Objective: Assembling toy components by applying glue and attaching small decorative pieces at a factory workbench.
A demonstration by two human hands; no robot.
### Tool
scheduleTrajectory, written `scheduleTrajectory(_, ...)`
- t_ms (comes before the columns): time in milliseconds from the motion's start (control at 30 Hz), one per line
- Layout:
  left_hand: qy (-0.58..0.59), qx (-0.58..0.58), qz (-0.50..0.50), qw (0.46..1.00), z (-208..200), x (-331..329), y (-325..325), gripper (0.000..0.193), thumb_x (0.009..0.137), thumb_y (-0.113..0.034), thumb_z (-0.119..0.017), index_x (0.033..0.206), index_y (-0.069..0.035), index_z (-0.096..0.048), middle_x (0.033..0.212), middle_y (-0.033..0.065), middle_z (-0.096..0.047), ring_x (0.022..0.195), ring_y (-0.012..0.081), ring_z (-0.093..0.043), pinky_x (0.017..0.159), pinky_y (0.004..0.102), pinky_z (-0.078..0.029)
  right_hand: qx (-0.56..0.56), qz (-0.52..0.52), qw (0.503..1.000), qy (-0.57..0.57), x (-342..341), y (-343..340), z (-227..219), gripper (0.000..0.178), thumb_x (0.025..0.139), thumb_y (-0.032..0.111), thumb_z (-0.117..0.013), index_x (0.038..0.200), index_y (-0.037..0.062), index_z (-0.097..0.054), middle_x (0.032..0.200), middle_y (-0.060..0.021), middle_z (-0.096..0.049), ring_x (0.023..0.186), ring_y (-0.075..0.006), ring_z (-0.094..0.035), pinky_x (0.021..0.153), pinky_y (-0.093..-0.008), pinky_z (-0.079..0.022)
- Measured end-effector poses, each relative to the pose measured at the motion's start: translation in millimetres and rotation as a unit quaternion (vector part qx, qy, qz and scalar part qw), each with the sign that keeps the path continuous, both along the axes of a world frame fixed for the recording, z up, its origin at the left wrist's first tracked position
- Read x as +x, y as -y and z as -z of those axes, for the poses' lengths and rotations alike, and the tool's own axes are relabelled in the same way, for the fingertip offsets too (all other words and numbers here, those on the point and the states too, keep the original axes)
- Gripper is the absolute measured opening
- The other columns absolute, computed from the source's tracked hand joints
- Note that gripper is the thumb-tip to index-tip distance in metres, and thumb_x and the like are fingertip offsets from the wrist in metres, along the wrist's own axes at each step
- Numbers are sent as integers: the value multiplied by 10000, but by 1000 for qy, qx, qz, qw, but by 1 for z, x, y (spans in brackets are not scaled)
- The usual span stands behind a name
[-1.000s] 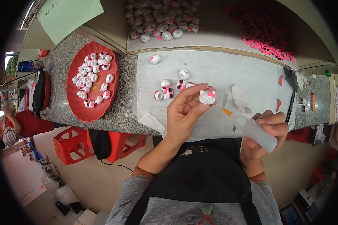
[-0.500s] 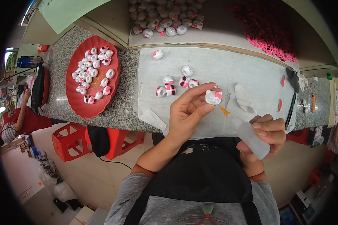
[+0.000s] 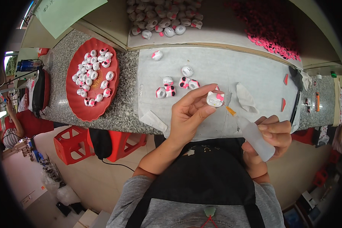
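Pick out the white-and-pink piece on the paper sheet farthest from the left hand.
The lone piece at the paper sheet's upper left; the others there lie lower, nearer the left hand.

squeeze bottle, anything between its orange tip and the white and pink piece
Nothing visible stands between the orange tip of the squeeze bottle, in the right hand, and the white and pink piece that the left hand holds.

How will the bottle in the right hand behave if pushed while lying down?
The bottle would probably roll, since its body looks round. Its milky wall suggests light, squeezable plastic. The slender orange nozzle might catch or bend.
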State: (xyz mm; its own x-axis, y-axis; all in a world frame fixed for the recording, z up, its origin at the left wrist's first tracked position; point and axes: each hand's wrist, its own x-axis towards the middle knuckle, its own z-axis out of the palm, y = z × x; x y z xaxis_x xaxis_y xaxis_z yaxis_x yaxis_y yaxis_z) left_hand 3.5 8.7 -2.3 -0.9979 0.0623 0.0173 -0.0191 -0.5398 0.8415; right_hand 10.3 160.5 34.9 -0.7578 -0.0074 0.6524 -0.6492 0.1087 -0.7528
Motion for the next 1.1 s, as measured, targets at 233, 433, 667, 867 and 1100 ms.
scheduleTrajectory(233, 6, 6, 6, 1000, 2, 1, -1, 392, 727, -52, -548, 1084, 34, -409, 994, 154, -496, 951, 223, -482, 794, 358, -430, -33, 6, 999, 8, 4, 3, 5, 381, 571, 157, -728, 792, 63, -432, 757, -46, -430, 546, -101, -392, 448, -194, -356)
scheduleTrajectory(433, 8, 13, 3, 1000, 1, 1, -2, 393, 726, -41, -547, 1087, 35, -410, 1002, 151, -492, 954, 208, -480, 801, 344, -422, -38, 4, 999, 5, 4, 4, 5, 383, 573, 148, -726, 806, 62, -434, 762, -50, -433, 541, -101, -389, 449, -196, -357)
scheduleTrajectory(667, -59, -83, -5, 995, 3, 2, 0, 367, 706, 43, -540, 1064, 16, -462, 1025, 102, -479, 918, 148, -464, 785, 254, -377, -18, 7, 1000, 1, 4, 5, 6, 388, 572, 156, -727, 806, 61, -433, 762, -54, -433, 543, -103, -391, 445, -196, -354)
scheduleTrajectory(867, -87, -130, -26, 987, 3, 0, -2, 353, 694, 34, -554, 1040, 8, -489, 998, 105, -491, 901, 158, -467, 765, 249, -374, -10, -11, 1000, -2, 4, 4, 5, 376, 579, 142, -721, 800, 56, -429, 761, -61, -433, 545, -108, -395, 441, -197, -354)
scheduleTrajectory(1100, -129, -221, -33, 966, 4, -2, 3, 358, 679, 38, -561, 1025, 46, -471, 993, 129, -484, 919, 182, -461, 798, 273, -348, 28, -20, 999, 9, 0, -1, -1, 378, 570, 139, -722, 794, 57, -428, 751, -62, -426, 549, -116, -402, 465, -207, -366)
